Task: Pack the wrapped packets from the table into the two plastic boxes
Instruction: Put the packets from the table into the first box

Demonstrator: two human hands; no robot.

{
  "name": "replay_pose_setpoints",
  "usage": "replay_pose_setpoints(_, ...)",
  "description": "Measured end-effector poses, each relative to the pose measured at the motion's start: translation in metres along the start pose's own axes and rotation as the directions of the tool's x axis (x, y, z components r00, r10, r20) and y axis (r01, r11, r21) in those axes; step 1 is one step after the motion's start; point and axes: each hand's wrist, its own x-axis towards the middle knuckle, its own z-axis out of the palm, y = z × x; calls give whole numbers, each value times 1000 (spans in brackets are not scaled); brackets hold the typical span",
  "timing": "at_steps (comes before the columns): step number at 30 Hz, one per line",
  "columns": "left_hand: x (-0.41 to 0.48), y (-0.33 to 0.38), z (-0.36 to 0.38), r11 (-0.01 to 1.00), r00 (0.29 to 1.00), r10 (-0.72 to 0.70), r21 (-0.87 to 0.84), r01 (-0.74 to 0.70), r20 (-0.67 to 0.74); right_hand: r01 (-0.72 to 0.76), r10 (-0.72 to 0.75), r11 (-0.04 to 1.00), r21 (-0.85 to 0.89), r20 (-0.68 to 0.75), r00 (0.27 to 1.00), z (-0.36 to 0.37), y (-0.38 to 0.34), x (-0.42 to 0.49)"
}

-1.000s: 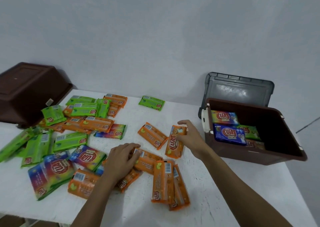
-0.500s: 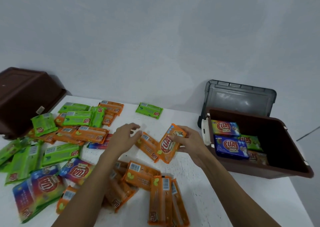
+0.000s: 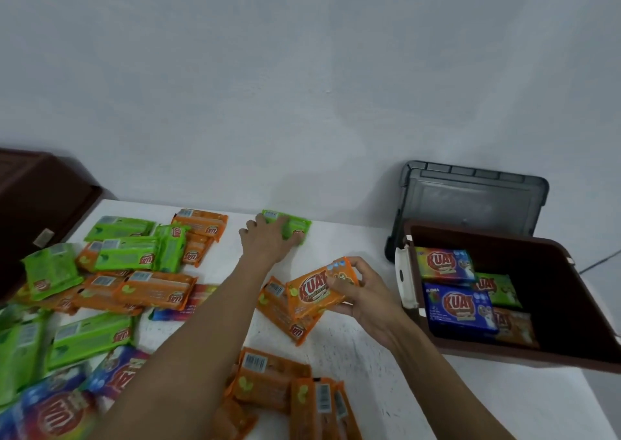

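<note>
The right hand (image 3: 366,296) grips an orange packet (image 3: 317,290) by its right end, with the thumb on the printed face and the fingers curled round the edge. It holds the packet tilted and clear of the table (image 3: 353,355), just left of the open brown box (image 3: 487,359). A second orange packet (image 3: 285,320) lies flat on the table beneath the held one.

Farther left of the box and nearer the wall (image 3: 302,86), the left hand (image 3: 268,241) lies on a lone green packet (image 3: 297,228) at the table's far edge. Its fingers are spread across the wrapper. Whether they have closed on it cannot be told.

Inside the box, a rainbow packet (image 3: 443,264) and a blue packet (image 3: 458,308) lie against the left end. A packed green packet (image 3: 497,288) and a packed orange packet (image 3: 514,330) lie just beyond them, toward the box's middle. A white latch (image 3: 405,278) sits on the box's left end. A grey lid (image 3: 470,201) stands behind the box, leaning on the wall.

Left of the box, at the table's near edge, is a cluster of orange packets (image 3: 302,392). Well to the left of the box, a heap of green and orange packets (image 3: 134,264) covers the table, with rainbow-coloured packets (image 3: 57,412) at its near end. Farthest from the open box, past the heap, is a second brown box (image 3: 37,204), which appears to be turned bottom up.
</note>
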Motion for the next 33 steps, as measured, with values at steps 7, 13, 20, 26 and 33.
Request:
replay_pose_setpoints(7, 2, 21, 0, 993, 999, -43, 105, 45, -24, -34, 35, 999, 14, -48, 998, -3, 5, 1)
replay_pose_setpoints(13, -2, 13, -10, 999, 1000, -22, -28, 22, -13, -55, 54, 998, -14, -70, 996, 1, 7, -6)
replay_pose_setpoints(20, -22, -30, -36, 518, 992, -103, -847, 118, 74, -22, 19, 997, -74, -50, 999, 14, 0, -16)
replay_pose_setpoints(26, -65, -51, -52, -347, 943, 109, -877, 333, 315, 28, -35, 987, -155, -40, 999, 20, -17, -38)
replay_pose_setpoints(33, -103, -13, -55, -228, 973, 124, -948, 220, 196, 155, -170, 970, -187, -67, 983, -10, -56, -68)
